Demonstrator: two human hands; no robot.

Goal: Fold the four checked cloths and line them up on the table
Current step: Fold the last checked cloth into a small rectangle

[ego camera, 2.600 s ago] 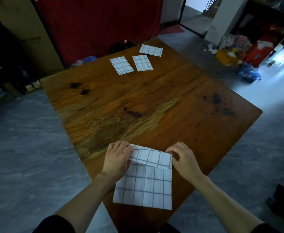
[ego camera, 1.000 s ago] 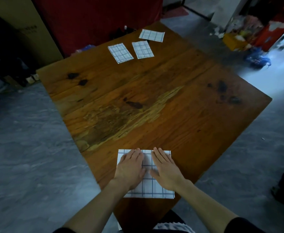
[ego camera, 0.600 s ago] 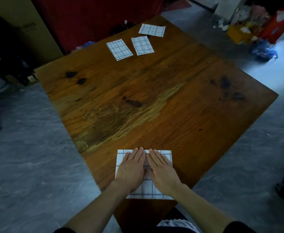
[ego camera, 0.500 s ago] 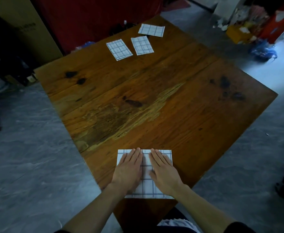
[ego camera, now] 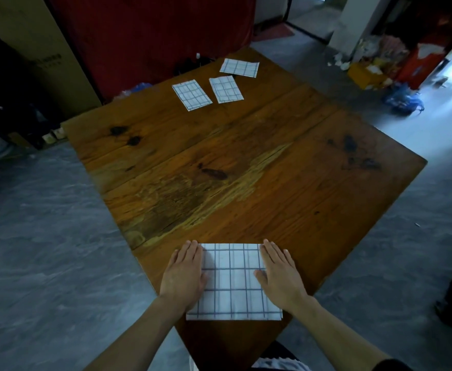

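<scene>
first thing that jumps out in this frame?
The checked cloth at the near corner of the wooden table, with the left hand and right hand flat on its side edges. Next, three smaller folded cloths grouped at the far end, two side by side and one beyond them. The red curtain behind also stands out.

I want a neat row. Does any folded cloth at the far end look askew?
Yes. The farthest cloth lies turned crosswise and set back, while the other two sit side by side, lengthwise.
</scene>
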